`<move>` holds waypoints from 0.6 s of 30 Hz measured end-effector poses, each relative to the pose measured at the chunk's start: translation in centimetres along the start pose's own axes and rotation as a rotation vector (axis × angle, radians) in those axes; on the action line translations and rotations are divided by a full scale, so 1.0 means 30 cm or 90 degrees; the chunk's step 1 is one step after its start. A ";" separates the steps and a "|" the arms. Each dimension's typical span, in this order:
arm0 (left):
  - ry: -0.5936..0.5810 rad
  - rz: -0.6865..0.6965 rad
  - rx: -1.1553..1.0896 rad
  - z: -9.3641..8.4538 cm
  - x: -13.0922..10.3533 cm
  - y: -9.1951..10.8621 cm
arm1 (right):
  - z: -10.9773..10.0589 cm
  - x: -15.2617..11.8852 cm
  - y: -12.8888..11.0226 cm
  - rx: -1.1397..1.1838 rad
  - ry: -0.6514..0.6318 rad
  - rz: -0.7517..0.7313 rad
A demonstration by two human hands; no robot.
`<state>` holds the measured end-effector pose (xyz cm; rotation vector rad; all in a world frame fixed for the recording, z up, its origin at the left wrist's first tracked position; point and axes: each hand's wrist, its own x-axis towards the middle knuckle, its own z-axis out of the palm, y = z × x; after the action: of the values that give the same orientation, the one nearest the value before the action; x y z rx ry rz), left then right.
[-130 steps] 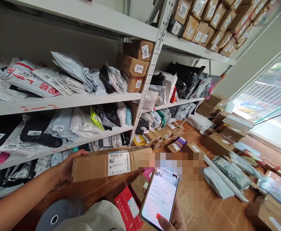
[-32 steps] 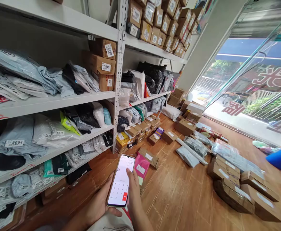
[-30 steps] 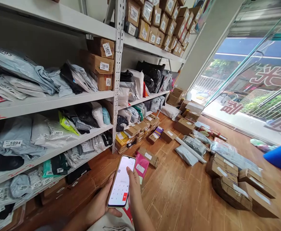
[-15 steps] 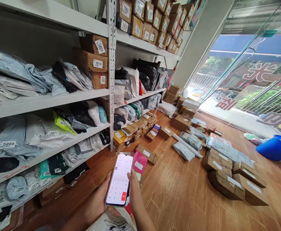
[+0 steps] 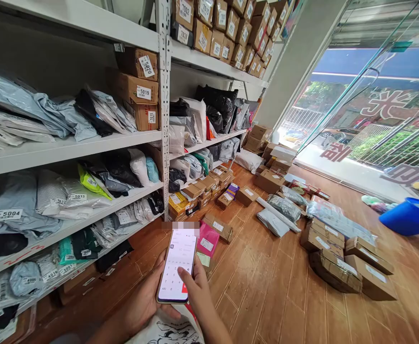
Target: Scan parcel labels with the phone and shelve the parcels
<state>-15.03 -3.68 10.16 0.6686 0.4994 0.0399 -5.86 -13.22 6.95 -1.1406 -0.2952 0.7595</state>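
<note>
Over wood floor [image 5: 266, 286] beside parcel shelves [image 5: 87, 143]: left hand [image 5: 141, 301] grips phone [image 5: 177, 265]; right hand [image 5: 195, 291] thumb taps screen.

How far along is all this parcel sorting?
Done: many labelled parcels already sit on the shelves. In hand: the left hand holds a phone while the right hand taps its screen. Left: boxes and bags lie about the floor.

Parcel pickup or courier depot, metal shelving [image 5: 164, 119] packed with numbered poly mailer bags [image 5: 23, 205] and labelled cardboard boxes [image 5: 137, 91], more parcels [image 5: 334, 267] spread over wood-look floor [image 5: 266, 286], glass storefront [image 5: 367, 124] with red lettering
</note>
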 end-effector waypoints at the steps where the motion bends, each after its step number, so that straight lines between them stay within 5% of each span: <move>1: 0.002 0.001 0.007 0.000 0.001 -0.002 | 0.003 0.000 0.001 -0.003 0.005 -0.004; 11: -0.077 -0.012 -0.104 -0.065 0.006 -0.020 | -0.036 -0.011 -0.039 0.041 -0.062 0.042; 18: -0.051 -0.038 -0.008 -0.044 -0.024 0.000 | -0.012 -0.020 -0.059 0.038 -0.030 0.044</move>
<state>-16.26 -3.05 9.58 0.6401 0.4411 -0.0391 -5.41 -14.24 8.48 -1.0829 -0.2720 0.8514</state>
